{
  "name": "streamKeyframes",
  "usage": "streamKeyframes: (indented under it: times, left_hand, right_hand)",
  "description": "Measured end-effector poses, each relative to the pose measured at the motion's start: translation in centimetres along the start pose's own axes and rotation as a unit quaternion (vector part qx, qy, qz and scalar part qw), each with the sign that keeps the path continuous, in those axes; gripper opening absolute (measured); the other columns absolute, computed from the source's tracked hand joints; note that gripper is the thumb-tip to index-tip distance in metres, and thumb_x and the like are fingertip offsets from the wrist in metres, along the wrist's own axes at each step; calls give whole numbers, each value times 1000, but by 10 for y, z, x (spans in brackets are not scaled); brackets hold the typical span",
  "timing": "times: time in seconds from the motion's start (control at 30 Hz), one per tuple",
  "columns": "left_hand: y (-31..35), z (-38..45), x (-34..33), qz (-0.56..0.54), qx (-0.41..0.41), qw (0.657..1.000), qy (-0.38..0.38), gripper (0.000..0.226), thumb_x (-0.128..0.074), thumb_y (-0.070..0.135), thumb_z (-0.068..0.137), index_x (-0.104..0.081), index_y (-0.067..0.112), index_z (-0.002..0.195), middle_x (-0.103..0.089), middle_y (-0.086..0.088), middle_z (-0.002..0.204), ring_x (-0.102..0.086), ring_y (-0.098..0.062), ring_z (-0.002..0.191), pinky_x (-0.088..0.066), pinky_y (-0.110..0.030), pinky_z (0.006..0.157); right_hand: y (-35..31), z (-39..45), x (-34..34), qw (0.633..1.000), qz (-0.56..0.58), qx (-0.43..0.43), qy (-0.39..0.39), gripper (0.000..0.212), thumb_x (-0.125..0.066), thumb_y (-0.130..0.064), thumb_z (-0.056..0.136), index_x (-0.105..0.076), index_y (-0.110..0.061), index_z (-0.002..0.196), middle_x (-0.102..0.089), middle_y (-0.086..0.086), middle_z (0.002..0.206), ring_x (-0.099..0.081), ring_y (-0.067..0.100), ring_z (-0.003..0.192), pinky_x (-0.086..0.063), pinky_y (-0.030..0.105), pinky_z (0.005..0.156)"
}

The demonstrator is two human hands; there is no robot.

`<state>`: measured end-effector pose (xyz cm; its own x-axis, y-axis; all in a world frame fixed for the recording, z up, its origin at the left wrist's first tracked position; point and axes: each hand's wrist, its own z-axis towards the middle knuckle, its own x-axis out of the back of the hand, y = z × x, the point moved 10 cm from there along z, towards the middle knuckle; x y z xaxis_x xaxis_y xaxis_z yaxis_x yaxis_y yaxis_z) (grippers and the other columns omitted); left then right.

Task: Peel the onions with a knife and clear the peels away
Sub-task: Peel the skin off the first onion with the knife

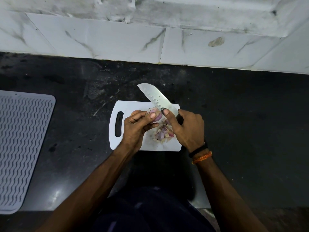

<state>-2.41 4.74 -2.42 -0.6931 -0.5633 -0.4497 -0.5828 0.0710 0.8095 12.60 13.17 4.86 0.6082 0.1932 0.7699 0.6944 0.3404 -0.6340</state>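
The onion (156, 114) and peels (163, 132) are pale purple on a white board (132, 107), the counter (234, 114) is black, the mat (21, 148) is grey with wavy lines, and the wall tiles (100, 41) are white with grey veins.

Onion (155, 114): small, pale purple, partly skinned, held above white cutting board (133, 106), blade edge touching its right side. Knife (157, 97): broad dimpled steel blade, tip angled up-left, dark handle (mostly hidden). Peels (163, 133): 1 loose purple-tan heap on board, below onion.
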Motion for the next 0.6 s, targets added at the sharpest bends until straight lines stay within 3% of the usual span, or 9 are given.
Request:
streamKeyframes:
  times: [0.17,0.37,0.5,0.6]
  left_hand:
    - [1,-3,-7,-8,13,1000,0,29,-83,27,69,-81,8,92,-57,-32,117,-74,-25,90,-60,-34,76]
    - [-5,-8,-9,-28,36,999,2,20,-78,28,74,-81,11,85,-60,-22,107,-72,-23,91,-59,-37,84]
    - [-8,-13,-17,-62,78,995,6,16,-70,28,79,-77,18,70,-73,-4,81,-71,-16,83,-60,-32,81]
    - [-6,-15,-25,-85,100,991,1,23,-65,32,83,-77,19,68,-75,-4,87,-73,-14,84,-60,-28,76]
  right_hand:
    - [8,-2,-4,999,-12,-27,26,68,-45,-82,79,-51,-19,55,-47,-7,48,-46,9,44,-36,26,46]
    - [12,-1,-13,999,-10,-41,-5,75,-41,-87,76,-62,-15,65,-58,-5,57,-48,5,46,-29,19,45]
    - [10,-3,-12,997,71,-37,-15,74,-52,-81,77,-57,-12,53,-54,-1,47,-51,15,44,-43,35,47]
    - [11,-6,-12,993,104,-38,-31,70,-56,-78,78,-58,-12,53,-55,0,48,-53,18,46,-46,41,49]
